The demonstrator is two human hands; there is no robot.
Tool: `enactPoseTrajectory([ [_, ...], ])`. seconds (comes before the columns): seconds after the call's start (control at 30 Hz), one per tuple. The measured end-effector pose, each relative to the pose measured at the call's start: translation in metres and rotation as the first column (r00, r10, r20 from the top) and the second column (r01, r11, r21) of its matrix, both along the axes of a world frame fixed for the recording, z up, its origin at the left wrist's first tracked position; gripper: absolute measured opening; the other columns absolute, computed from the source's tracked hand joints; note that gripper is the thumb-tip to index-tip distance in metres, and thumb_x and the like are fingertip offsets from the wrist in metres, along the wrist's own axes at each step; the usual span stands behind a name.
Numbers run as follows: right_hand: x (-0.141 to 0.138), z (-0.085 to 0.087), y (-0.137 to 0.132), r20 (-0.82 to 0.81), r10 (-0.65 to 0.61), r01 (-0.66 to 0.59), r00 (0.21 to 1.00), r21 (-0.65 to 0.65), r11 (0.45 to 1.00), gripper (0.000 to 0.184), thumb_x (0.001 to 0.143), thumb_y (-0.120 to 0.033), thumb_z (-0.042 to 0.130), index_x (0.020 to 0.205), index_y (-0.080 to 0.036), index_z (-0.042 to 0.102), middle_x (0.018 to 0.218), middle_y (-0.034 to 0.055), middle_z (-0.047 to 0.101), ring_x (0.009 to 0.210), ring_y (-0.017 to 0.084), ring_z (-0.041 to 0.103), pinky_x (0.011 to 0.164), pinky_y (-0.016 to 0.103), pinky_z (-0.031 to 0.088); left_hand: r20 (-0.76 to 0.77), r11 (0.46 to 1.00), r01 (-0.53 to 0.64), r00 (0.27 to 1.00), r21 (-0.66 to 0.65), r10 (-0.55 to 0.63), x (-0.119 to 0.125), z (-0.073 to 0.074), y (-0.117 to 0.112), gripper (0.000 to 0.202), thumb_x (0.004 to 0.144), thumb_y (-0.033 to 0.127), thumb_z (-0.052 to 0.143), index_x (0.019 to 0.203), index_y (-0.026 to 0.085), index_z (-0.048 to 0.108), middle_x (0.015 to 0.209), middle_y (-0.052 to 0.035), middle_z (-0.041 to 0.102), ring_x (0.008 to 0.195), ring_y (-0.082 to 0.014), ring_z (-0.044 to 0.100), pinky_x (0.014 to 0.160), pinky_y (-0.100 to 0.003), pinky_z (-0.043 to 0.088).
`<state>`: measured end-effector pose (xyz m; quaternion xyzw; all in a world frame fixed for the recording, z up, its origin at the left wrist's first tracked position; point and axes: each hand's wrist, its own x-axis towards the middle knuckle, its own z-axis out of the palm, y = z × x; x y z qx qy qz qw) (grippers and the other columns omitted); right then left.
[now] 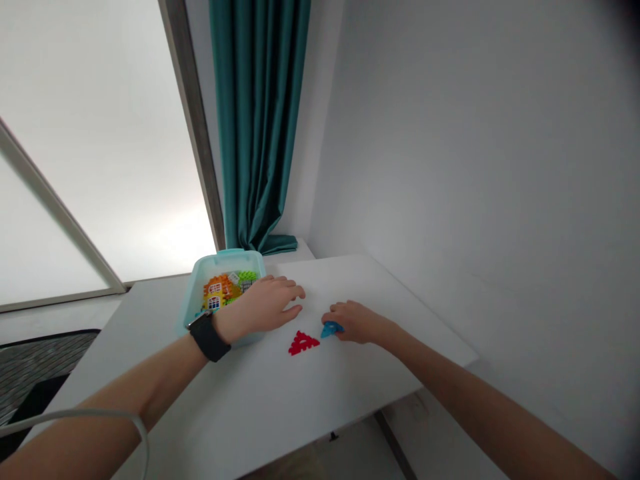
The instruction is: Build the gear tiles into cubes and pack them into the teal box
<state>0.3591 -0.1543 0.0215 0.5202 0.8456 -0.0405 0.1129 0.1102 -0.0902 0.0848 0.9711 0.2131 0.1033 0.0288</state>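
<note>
My right hand (356, 321) has its fingers closed on a blue triangular building piece (331, 329), just above or on the table. To the left of that piece, a red triangular building piece (302, 343) with notched edges lies flat on the white surface. My left hand (273, 302), with a dark watch on the wrist, hovers near the right side of a light teal plastic bin (193, 293). Its fingers are spread and hold nothing. Inside the bin are several orange, yellow and green pieces (220, 288), some with window shapes; my left hand and forearm cover part of them.
The white table (260, 413) ends at a grey wall (480, 200) on the right. Behind it hangs a green curtain (260, 120) beside a bright frosted panel (100, 133). A pale cable (90, 414) crosses over my left forearm.
</note>
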Motion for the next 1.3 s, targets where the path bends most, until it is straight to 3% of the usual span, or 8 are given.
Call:
enactPoseTrajectory([
  [0.13,-0.022,0.036,0.014,-0.199,0.004,0.021,0.98,0.121,0.992,0.034,0.08,-0.019,0.066,0.114,-0.024,0.065,0.097,0.0065,0.066,0.088,0.022,0.063,0.072,0.028,0.043,0.108,0.968,-0.121,0.983,-0.218,0.147,-0.019,0.007,0.009,0.028,0.095,0.037,0.046,0.107,0.021,0.066,0.096,-0.0045,0.073,0.086,-0.0204,0.067,0.078,-0.033,0.049],
  [0.3,-0.076,0.079,0.038,-0.305,0.091,-0.018,0.948,0.233,0.972,0.028,0.086,-0.026,0.064,0.114,-0.024,0.065,0.098,0.0059,0.065,0.088,0.021,0.06,0.07,0.027,0.042,0.202,0.849,-0.193,0.923,-0.491,0.326,-0.056,0.009,0.022,0.04,0.091,0.056,0.049,0.097,0.02,0.064,0.086,-0.0038,0.072,0.076,-0.0192,0.066,0.069,-0.032,0.049],
  [0.47,-0.132,0.098,0.064,-0.289,0.167,-0.083,0.943,0.281,0.956,0.031,0.088,-0.027,0.064,0.119,-0.022,0.063,0.105,0.0073,0.065,0.094,0.022,0.06,0.072,0.028,0.042,0.163,0.732,-0.24,0.887,-0.637,0.432,-0.095,0.016,0.031,0.046,0.087,0.06,0.053,0.094,0.016,0.065,0.089,-0.0064,0.073,0.078,-0.0202,0.067,0.066,-0.031,0.05],
  [0.63,-0.166,0.098,0.083,-0.201,0.212,-0.147,0.956,0.297,0.943,0.033,0.088,-0.028,0.064,0.121,-0.023,0.062,0.106,0.0085,0.065,0.091,0.023,0.062,0.068,0.029,0.042,0.141,0.686,-0.31,0.844,-0.658,0.517,-0.119,0.018,0.035,0.042,0.088,0.052,0.052,0.096,0.015,0.069,0.094,-0.0084,0.074,0.083,-0.0219,0.068,0.07,-0.032,0.052],
  [0.77,-0.179,0.095,0.092,-0.178,0.227,-0.167,0.958,0.3,0.939,0.033,0.09,-0.03,0.062,0.122,-0.022,0.062,0.108,0.0094,0.065,0.092,0.024,0.062,0.068,0.03,0.043,0.153,0.716,-0.397,0.807,-0.574,0.57,-0.129,0.008,0.046,0.038,0.085,0.048,0.055,0.093,0.016,0.072,0.1,-0.0086,0.073,0.09,-0.024,0.067,0.075,-0.034,0.053],
  [0.97,-0.179,0.086,0.108,-0.17,0.252,-0.196,0.953,0.291,0.936,0.036,0.09,-0.031,0.065,0.124,-0.022,0.059,0.113,0.009,0.064,0.098,0.025,0.062,0.076,0.032,0.045,0.177,0.738,-0.501,0.76,-0.452,0.625,-0.13,-0.009,0.066,0.029,0.079,0.045,0.061,0.087,0.021,0.074,0.116,-0.007,0.069,0.113,-0.0288,0.06,0.1,-0.043,0.045],
  [1.2,-0.176,0.071,0.123,-0.084,0.261,-0.215,0.962,0.356,0.909,0.032,0.092,-0.032,0.063,0.122,-0.021,0.059,0.111,0.0098,0.067,0.104,0.027,0.061,0.087,0.037,0.04,0.109,0.672,-0.587,0.711,-0.452,0.695,-0.119,-0.006,0.074,0.031,0.079,0.046,0.059,0.092,0.023,0.075,0.113,-0.0075,0.07,0.11,-0.0313,0.06,0.098,-0.047,0.046],
  [1.3,-0.178,0.067,0.126,-0.064,0.237,-0.2,0.969,0.357,0.912,0.031,0.091,-0.033,0.064,0.12,-0.021,0.06,0.11,0.0103,0.069,0.105,0.027,0.06,0.088,0.037,0.037,0.091,0.699,-0.59,0.734,-0.404,0.673,-0.117,-0.011,0.079,0.028,0.08,0.044,0.058,0.088,0.024,0.076,0.11,-0.0066,0.071,0.113,-0.0318,0.058,0.104,-0.05,0.041],
])
